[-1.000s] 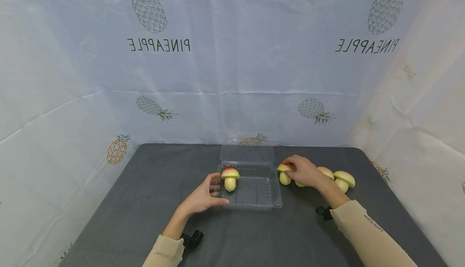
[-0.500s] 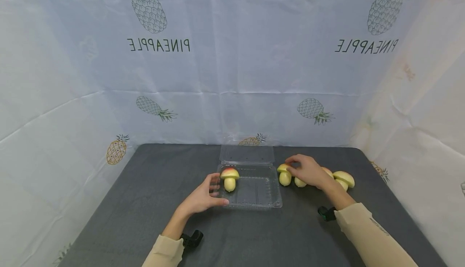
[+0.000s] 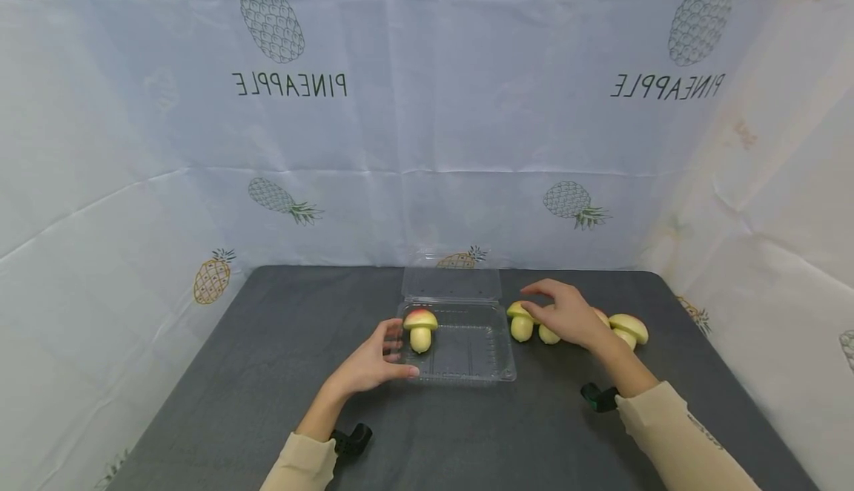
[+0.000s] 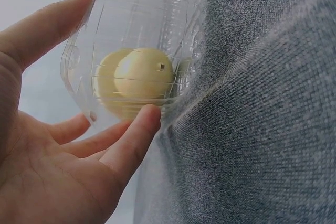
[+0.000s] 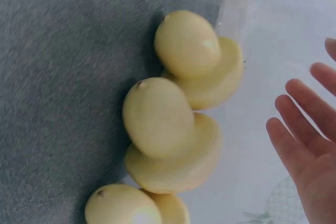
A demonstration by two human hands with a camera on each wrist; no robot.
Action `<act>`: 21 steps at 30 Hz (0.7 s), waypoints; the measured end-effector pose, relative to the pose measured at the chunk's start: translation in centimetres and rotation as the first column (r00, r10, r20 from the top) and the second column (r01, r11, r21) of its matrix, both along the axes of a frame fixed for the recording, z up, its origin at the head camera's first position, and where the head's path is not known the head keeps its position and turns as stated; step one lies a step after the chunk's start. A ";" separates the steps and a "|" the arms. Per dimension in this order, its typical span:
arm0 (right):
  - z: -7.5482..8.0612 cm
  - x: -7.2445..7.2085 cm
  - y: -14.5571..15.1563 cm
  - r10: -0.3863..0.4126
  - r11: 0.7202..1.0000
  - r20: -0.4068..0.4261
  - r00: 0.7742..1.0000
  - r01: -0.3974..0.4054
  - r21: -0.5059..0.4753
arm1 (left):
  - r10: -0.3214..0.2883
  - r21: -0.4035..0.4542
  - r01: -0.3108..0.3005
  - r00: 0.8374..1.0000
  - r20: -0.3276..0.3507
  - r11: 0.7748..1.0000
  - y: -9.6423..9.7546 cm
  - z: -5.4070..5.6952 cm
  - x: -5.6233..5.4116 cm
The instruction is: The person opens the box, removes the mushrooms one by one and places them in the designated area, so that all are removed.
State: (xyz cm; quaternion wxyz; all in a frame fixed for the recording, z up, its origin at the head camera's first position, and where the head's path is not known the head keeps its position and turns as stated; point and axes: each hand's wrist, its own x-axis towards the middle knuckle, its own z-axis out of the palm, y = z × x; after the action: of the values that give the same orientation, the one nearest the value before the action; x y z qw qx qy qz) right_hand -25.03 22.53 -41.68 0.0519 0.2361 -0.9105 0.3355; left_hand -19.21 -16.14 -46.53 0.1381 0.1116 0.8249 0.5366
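A clear plastic clamshell box (image 3: 467, 378) lies with its lid (image 3: 454, 283) folded back. At its left end sits a toy mushroom (image 3: 420, 320) with a yellow stem and a reddish-yellow cap. My left hand (image 3: 367, 363) rests at the box's near left corner, thumb on the front rim and fairly straight fingers along the left side; the left wrist view shows this hand (image 4: 79, 166) too. My right hand (image 3: 567, 317) hovers holding nothing above a row of similar mushrooms, nearest the leftmost one (image 3: 522, 322). In the right wrist view its fingers (image 5: 294, 145) are apart from the mushrooms (image 5: 157, 116).
Beside that mushroom stand another (image 3: 549, 334) and, farther right, a partly hidden one (image 3: 600, 317) and one at the end (image 3: 629, 328). The dark grey table (image 3: 280, 402) ends at a white pineapple-print cloth (image 3: 467, 127) behind and at both sides.
My right hand has risen slightly off the leftmost mushroom's cap, its thumb and fingers coming clear. The mushrooms and box keep their places. My left hand has not moved.
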 end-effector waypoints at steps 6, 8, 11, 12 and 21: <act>0.5 0.7 -0.7 -0.001 1.000 -0.036 0.999 0.000 -0.020 | -0.001 -0.004 0.001 1.000 -0.001 1.000 0.0 -0.1 0.0; 0.5 0.8 -0.8 0.006 0.999 -0.043 0.999 -0.007 -0.036 | -0.002 -0.002 0.002 1.000 0.002 1.000 0.0 -0.1 0.0; 0.6 1.0 -1.1 0.022 0.997 -0.040 0.999 -0.025 -0.073 | -0.003 0.002 0.003 1.000 0.006 1.000 -0.1 -0.2 -0.1; 0.5 1.1 -1.3 0.026 0.996 -0.035 0.999 -0.029 -0.083 | -0.002 0.003 0.002 1.000 0.006 1.000 -0.1 -0.2 -0.1; 0.4 1.6 -3.1 0.025 0.996 0.022 0.999 -0.023 -0.083 | 0.004 -0.001 -0.004 1.000 0.010 1.000 0.0 -0.2 -0.2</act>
State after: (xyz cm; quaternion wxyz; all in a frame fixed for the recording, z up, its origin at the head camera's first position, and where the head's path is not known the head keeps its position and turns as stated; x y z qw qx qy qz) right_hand -23.43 19.39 -41.31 0.0472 0.2406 -0.8934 0.3763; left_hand -19.45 -16.16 -46.76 0.1411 0.1075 0.8247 0.5371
